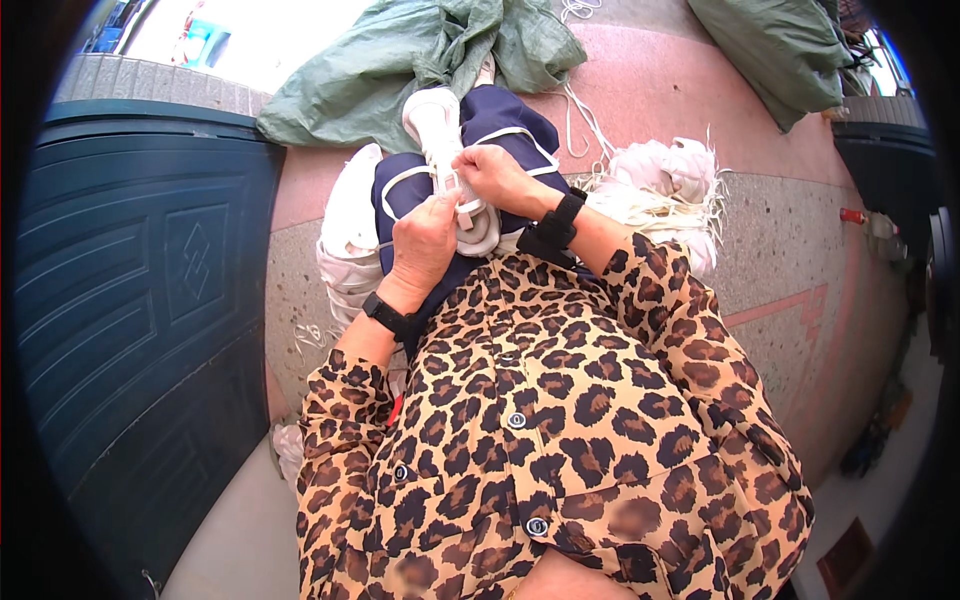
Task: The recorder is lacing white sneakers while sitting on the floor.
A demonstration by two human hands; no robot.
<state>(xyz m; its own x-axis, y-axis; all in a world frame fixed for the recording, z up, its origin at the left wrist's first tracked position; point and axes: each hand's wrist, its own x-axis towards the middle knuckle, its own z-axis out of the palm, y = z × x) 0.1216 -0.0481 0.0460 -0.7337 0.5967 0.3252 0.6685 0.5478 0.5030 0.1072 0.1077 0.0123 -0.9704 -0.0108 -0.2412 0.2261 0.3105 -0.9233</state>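
Note:
A white shoe (432,122) lies lengthwise on my lap, its rounded far end pointing away and its opening (480,232) close to my belly. My left hand (425,240) is closed at the shoe's left side, thumb and fingertips pinching its upper near the eyelets. From the right, my right hand (492,178) comes over the middle of the shoe with its fingers curled into a pinch. Whatever sits between those fingertips is too small and hidden to make out. Black bands circle both my wrists.
Several white shoes (350,225) are stacked by my left leg. White laces (640,200) lie over a white bundle (665,165) at my right. Green sacks (345,75) lie ahead and at the far right (775,50). A dark blue panelled door (150,290) stands at left.

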